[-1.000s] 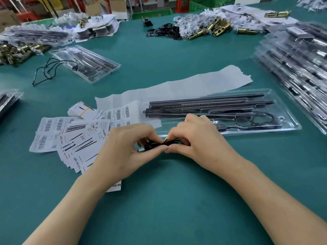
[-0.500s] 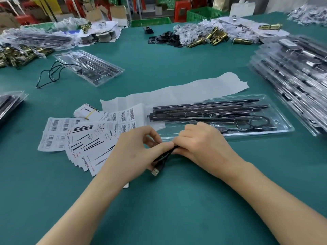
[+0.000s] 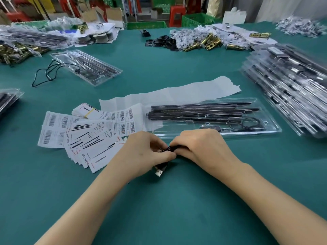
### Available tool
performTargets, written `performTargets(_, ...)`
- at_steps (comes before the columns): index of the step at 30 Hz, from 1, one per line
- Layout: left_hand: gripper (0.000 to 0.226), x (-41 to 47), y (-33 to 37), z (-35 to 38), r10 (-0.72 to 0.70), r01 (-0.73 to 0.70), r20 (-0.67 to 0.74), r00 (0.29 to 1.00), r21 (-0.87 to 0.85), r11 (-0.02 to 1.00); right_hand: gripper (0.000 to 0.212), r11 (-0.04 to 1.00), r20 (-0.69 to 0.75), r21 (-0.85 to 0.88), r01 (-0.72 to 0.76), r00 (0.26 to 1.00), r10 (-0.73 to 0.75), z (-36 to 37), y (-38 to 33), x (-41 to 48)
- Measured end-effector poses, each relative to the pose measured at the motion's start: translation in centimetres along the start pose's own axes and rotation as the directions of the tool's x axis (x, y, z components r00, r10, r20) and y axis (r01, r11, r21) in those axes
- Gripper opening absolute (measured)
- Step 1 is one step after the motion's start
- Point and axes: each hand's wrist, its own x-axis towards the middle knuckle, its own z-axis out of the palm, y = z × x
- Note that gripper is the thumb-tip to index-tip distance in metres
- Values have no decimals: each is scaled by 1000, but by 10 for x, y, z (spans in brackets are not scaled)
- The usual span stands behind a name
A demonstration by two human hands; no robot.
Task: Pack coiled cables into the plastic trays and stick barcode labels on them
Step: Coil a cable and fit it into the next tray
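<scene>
I find the left hand (image 3: 141,152) and right hand (image 3: 201,147) knuckles-up, meeting low over the surface (image 3: 177,200) just before the plastic tray (image 3: 276,128). Both sets of fingers (image 3: 166,156) are curled, pinching 1 black cable (image 3: 170,149). The bundle runs left-right, and its USB plug (image 3: 158,172) points toward me.

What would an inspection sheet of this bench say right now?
Surface: green table mat.
Job's things: open tray with black bars and a coiled cable; barcode labels left of it; packed trays stacked right.
Clutter: printed cards, white backing strip, brass parts at back.
Hands: left hand and right hand grip a bundled cable; USB plug pokes out under the left.
Cables: loose cable beside a second tray, far left.
Surroundings: green crates, red stools behind.
</scene>
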Motion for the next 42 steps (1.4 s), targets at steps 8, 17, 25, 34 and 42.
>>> performTargets(8, 17, 4, -11, 2, -74, 66, -53, 996, -148, 987, 13, 294, 246, 742, -603, 652, 717, 10, -24, -35)
performTargets(17, 14, 1, -9, 2, -28, 9, -91, 995, -201, 980, 39, -148, 557, 780, -608, 567, 606, 12, -53, -6)
performTargets(25, 4, -8, -5, 3, 209, -207, -175, 962, 29, 978, 39, -148, 520, 795, -589, 534, 667, 17, -59, 7)
performTargets(34, 26, -6, -11, -10, 436, -442, 76, 896, 216, 870, 31, -213, 526, 802, -558, 492, 694, 18, -54, 7)
performTargets(42, 38, 27, -19, -39, 455, -351, -66, 888, 542, 763, 27, -275, 598, 753, -598, 447, 665, 13, -50, 9)
